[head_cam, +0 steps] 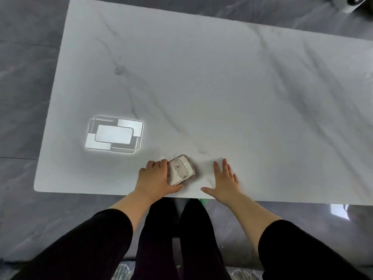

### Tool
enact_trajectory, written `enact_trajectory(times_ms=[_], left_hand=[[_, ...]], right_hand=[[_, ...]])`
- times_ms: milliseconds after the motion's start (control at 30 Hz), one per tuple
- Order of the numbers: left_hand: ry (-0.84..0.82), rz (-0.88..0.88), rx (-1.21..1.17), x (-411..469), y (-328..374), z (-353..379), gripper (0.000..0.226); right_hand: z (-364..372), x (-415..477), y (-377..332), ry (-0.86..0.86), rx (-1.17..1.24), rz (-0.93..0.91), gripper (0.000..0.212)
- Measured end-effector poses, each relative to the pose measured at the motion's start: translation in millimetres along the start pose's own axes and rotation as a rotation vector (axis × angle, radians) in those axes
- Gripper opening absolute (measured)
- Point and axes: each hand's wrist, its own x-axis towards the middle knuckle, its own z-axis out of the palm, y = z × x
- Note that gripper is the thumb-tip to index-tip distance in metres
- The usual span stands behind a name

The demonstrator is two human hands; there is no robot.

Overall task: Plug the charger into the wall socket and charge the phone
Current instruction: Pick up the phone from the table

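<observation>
A phone (181,170) in a clear case lies back-up on the white marble table (222,87), close to the near edge. My left hand (156,177) wraps around its left side, fingers along the top edge and thumb under the near corner. My right hand (223,181) rests flat on the table to the right of the phone, fingers spread, touching nothing else. No charger, cable or wall socket shows in this view.
A bright reflection of a ceiling light (115,135) sits on the table's left part. Grey glossy floor surrounds the table. A white object (351,3) stands at the far right corner. My legs are below the table's near edge.
</observation>
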Motion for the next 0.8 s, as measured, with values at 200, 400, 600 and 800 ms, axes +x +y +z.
enact_trajectory(times_ms=[200, 400, 600, 800], left_hand=[[-0.283, -0.339, -0.660, -70.4, -14.7, -40.9, 0.068], [-0.361, -0.471, -1.079, -164.9, -41.8, -69.7, 0.038], [-0.148, -0.723, -1.341, -262.7, -63.4, -55.7, 0.046], [0.160, -1.106, -1.561, -354.2, -91.1, -24.6, 0.050]], right_hand=[[-39.3, -75.9, -28.1, -0.120, 0.174, -0.051, 0.047], [-35.2, -140.9, -41.1, -0.132, 0.166, -0.075, 0.030], [-1.2, -159.2, -62.9, -0.231, 0.135, -0.132, 0.025], [25.8, -167.0, -171.9, -0.368, -0.022, -0.336, 0.025]])
